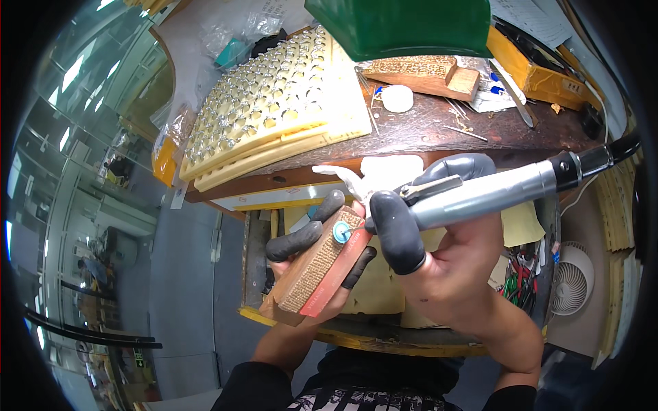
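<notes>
My left hand, with black covers on its fingertips, is closed around a wooden block that has a rough, gold-brown textured face and a red strip along one side. The block is tilted. In my right hand, also with black finger covers, is a silver rotary handpiece with a black cable end. A small turquoise disc at its tip lies against the upper part of the block; whether it presses on it I cannot tell. Behind my fingers is a white piece of material, partly hidden.
Yellow trays with many shiny rings stand at the back left. A green shade overhangs the bench. Another wooden block, a white round lump and tweezers lie behind. Below is an open drawer; a fan stands right.
</notes>
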Demonstrator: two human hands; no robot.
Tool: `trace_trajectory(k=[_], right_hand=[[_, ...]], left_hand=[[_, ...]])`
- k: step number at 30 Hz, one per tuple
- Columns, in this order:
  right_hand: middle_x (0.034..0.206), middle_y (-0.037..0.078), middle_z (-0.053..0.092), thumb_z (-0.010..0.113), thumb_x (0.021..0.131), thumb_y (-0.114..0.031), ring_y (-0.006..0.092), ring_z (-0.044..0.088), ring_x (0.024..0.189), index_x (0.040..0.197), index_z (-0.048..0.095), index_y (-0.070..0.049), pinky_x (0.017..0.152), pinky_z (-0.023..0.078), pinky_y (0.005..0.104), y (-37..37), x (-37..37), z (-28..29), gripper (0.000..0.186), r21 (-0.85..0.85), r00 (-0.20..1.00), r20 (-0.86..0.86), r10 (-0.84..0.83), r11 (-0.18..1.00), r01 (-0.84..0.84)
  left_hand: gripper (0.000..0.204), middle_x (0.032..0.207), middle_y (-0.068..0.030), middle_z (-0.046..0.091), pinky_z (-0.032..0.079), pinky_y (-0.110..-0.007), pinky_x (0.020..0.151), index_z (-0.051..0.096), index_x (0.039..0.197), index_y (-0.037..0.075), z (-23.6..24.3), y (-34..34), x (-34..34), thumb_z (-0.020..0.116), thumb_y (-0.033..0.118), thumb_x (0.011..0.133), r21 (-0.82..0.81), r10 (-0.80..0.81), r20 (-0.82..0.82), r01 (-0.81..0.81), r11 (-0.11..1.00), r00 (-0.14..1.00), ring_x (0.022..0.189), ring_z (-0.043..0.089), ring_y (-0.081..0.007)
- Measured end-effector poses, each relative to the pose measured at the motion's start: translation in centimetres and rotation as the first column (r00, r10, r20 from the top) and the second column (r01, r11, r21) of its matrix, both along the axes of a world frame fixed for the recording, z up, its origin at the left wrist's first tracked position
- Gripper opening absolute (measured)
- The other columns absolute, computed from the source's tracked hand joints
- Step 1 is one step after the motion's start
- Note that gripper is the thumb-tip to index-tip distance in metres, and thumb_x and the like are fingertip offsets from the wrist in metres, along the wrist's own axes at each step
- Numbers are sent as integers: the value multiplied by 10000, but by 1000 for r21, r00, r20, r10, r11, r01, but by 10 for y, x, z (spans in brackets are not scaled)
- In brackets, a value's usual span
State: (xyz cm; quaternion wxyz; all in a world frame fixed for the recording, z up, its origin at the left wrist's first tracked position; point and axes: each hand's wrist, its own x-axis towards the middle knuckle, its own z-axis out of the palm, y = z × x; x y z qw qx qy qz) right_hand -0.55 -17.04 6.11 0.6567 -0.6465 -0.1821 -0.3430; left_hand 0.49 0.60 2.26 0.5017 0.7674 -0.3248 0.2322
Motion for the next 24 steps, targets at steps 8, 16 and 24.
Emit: trace_trajectory(k=[8, 16, 24], right_hand=[[920, 87, 612, 677, 853, 32, 130, 636, 802, 996, 570, 51, 718, 495, 249, 1, 1, 1, 180, -21, 1000, 12, -16, 1000, 16], [924, 83, 610, 679, 854, 25, 124, 628, 804, 975, 582, 50, 719, 488, 248, 0, -1, 2, 157, -37, 1000, 4, -29, 999, 29], [898, 79, 591, 680, 839, 31, 127, 600, 802, 915, 608, 35, 710, 461, 252, 1, -3, 8, 105, -43, 998, -26, -49, 998, 48]], left_hand=[[579, 1377, -211, 535, 397, -397, 1092, 402, 1240, 82, 11, 2, 5, 767, -2, 799, 161, -82, 77, 69, 985, 994, 1299, 521, -302], [561, 1376, -241, 523, 397, -426, 1095, 390, 1231, 91, -4, -4, 7, 739, -33, 809, -153, -140, 37, 145, 978, 989, 1299, 518, -319], [553, 1377, -228, 528, 381, -418, 1102, 396, 1241, 84, -3, -1, 4, 741, -9, 819, -96, -108, -8, 107, 990, 994, 1326, 492, -306]])
